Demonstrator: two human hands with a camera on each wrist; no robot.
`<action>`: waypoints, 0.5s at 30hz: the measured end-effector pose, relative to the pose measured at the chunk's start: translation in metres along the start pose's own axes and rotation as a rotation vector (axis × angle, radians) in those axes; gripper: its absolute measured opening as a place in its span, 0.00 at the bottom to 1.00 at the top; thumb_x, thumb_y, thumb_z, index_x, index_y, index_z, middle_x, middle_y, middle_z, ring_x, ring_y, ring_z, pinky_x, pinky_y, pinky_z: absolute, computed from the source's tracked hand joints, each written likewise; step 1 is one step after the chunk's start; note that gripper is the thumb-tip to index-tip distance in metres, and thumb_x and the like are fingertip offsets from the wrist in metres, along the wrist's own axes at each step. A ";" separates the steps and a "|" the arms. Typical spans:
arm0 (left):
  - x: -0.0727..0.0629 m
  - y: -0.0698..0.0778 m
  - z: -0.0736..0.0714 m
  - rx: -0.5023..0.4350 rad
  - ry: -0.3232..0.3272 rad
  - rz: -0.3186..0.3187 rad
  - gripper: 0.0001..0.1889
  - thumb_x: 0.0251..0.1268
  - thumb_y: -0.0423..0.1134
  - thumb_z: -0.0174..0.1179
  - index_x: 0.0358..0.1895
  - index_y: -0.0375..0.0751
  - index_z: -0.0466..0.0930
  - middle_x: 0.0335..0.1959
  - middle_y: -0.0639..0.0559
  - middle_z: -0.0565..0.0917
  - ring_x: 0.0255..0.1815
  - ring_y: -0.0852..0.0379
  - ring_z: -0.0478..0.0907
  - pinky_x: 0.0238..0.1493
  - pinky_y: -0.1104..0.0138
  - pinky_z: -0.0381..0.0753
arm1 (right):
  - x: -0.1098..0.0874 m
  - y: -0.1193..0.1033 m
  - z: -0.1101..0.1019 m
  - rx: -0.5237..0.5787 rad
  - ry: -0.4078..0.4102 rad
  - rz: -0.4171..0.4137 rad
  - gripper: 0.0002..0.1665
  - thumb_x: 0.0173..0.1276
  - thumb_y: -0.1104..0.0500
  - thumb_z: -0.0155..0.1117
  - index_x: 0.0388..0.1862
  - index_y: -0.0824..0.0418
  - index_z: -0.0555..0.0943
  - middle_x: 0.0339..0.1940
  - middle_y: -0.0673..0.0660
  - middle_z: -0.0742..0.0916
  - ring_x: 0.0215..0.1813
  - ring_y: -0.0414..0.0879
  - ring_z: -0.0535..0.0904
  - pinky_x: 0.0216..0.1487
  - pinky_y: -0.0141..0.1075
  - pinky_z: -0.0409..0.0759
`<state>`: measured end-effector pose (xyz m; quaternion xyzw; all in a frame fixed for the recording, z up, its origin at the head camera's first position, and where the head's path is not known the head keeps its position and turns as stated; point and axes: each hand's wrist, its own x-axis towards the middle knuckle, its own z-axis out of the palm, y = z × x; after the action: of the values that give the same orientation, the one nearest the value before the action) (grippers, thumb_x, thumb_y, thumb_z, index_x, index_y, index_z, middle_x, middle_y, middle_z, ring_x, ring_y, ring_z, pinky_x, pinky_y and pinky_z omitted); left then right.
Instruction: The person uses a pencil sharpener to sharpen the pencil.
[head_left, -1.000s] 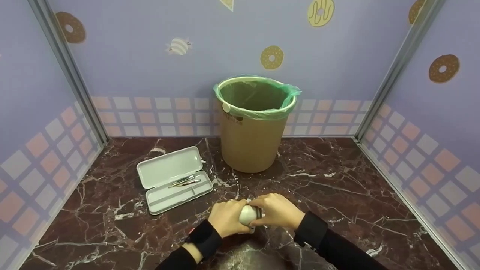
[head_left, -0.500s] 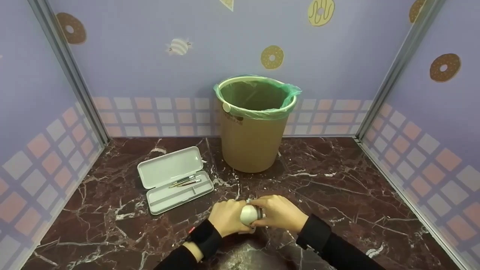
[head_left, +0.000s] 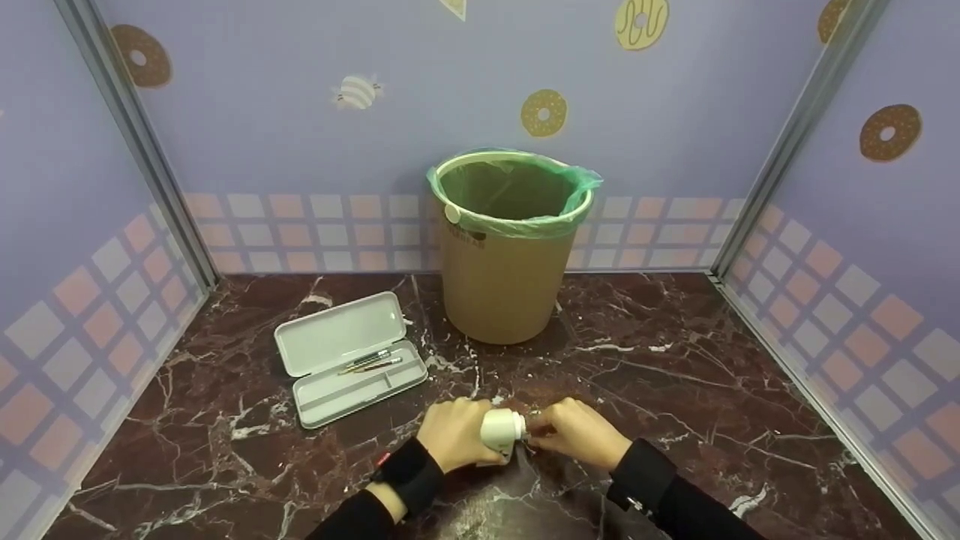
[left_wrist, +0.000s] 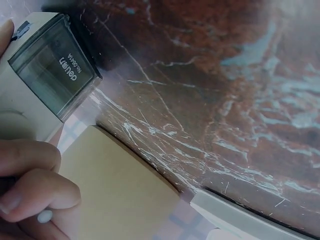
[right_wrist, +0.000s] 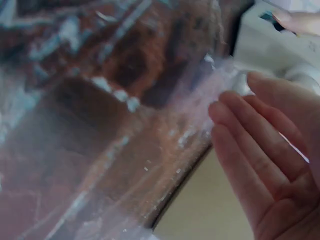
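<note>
My left hand (head_left: pixel 456 433) grips a white pencil sharpener (head_left: pixel 499 430) low over the dark marble table. In the left wrist view the sharpener shows its see-through shavings drawer (left_wrist: pixel 56 62). My right hand (head_left: pixel 574 433) is at the sharpener's right end, beside its round white hub (head_left: pixel 519 425). In the left wrist view its curled fingers (left_wrist: pixel 45 192) hold the crank handle, whose small white tip (left_wrist: pixel 45 216) shows between them. The rest of the handle is hidden by the fingers. In the right wrist view my left thumb (right_wrist: pixel 300 22) lies on the sharpener.
A grey pencil case (head_left: pixel 341 330) lies open on the left, with several pencils (head_left: pixel 371 362) inside. Behind the hands stands a tan waste bin (head_left: pixel 506 292) lined with a green bag (head_left: pixel 525 227). Patterned walls (head_left: pixel 322 150) enclose the marble table (head_left: pixel 675 420).
My right hand has shifted slightly right and down and turned, uncovering the sharpener's white hub. The sharpener has tilted a little in my left hand. Pencil case and bin have stayed put.
</note>
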<state>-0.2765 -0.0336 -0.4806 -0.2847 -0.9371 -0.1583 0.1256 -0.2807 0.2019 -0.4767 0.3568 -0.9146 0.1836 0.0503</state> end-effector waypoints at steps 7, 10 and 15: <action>0.000 0.002 -0.001 -0.007 -0.005 -0.002 0.29 0.30 0.60 0.84 0.32 0.45 0.82 0.25 0.53 0.86 0.21 0.60 0.79 0.21 0.69 0.75 | 0.006 -0.001 0.011 -0.123 0.051 -0.019 0.14 0.60 0.58 0.77 0.20 0.55 0.80 0.21 0.48 0.88 0.21 0.35 0.77 0.24 0.28 0.71; 0.000 0.001 0.000 0.000 0.005 0.012 0.29 0.30 0.60 0.84 0.31 0.46 0.82 0.24 0.54 0.86 0.21 0.60 0.78 0.20 0.70 0.74 | 0.007 -0.001 0.014 -0.156 0.051 -0.034 0.13 0.60 0.58 0.78 0.20 0.56 0.81 0.21 0.49 0.88 0.22 0.37 0.80 0.24 0.30 0.75; 0.000 0.000 0.001 0.018 0.025 0.024 0.29 0.30 0.61 0.83 0.30 0.47 0.81 0.23 0.54 0.85 0.21 0.61 0.77 0.19 0.70 0.71 | 0.005 -0.003 0.016 -0.179 0.057 -0.080 0.08 0.59 0.58 0.78 0.25 0.55 0.85 0.26 0.48 0.91 0.28 0.40 0.87 0.30 0.34 0.82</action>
<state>-0.2769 -0.0333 -0.4817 -0.2927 -0.9333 -0.1520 0.1419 -0.2821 0.1907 -0.4895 0.3818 -0.9105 0.1089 0.1155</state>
